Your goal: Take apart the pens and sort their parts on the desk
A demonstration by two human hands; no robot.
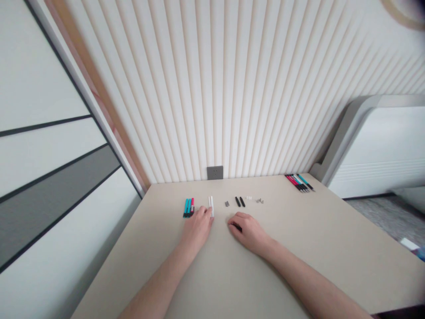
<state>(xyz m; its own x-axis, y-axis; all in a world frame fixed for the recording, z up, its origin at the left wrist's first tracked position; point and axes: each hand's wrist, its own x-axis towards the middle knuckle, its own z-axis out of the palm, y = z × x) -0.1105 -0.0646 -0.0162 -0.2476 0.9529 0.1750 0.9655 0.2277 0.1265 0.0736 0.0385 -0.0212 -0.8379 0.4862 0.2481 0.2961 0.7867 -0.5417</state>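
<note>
My left hand [198, 224] reaches to a few thin white rods [212, 204] that look like pen refills. Its thumb and forefinger close around the lower part of one; how firmly is hidden. Just left of that hand lie teal and pink pen barrels [187, 206] with black ends. My right hand [248, 230] rests on the table with its fingers curled around a small black piece [237, 226], mostly covered, resembling a pen grip. Beyond it lie two black pen grips [240, 201]. Small grey parts [227, 204] sit between the rods and the grips.
Small white pieces [249, 198] and grey cone-shaped tips [260, 201] lie right of the grips. Several pens [297, 182] are lined up at the table's far right corner. The beige table [212, 274] meets a ribbed wall with a dark socket [215, 173].
</note>
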